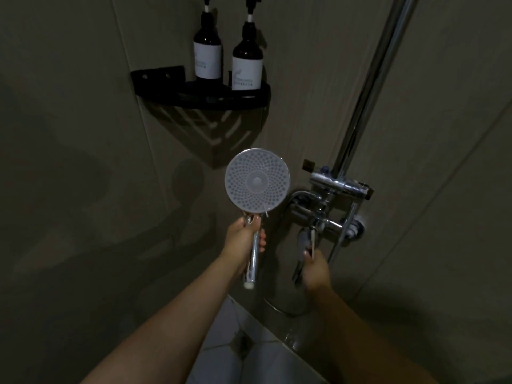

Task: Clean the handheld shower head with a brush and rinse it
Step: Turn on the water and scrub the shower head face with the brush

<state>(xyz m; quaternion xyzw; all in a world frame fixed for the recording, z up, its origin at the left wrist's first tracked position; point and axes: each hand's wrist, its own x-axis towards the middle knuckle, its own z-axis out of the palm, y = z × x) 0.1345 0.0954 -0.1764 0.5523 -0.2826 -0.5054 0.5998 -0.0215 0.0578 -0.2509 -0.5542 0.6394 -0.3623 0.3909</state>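
The left hand point(243, 239) grips the shower head point(257, 182) by its handle, face up beside the wall mixer, while the right hand point(315, 268) pinches the tap lever point(311, 241), suggesting rinsing is about to begin, with no brush or water visible.

We see the left hand point(240, 239) gripping the chrome handle of the shower head point(257, 180), which stands upright with its round nozzle face turned toward us. Just to its right, the right hand point(315, 270) grips the lever point(309, 239) hanging under the chrome mixer valve point(332, 206), at the foot of the riser pipe point(371, 87). Above, in the dim corner, two dark pump bottles point(207, 48) stand side by side on a black corner shelf point(199, 98).
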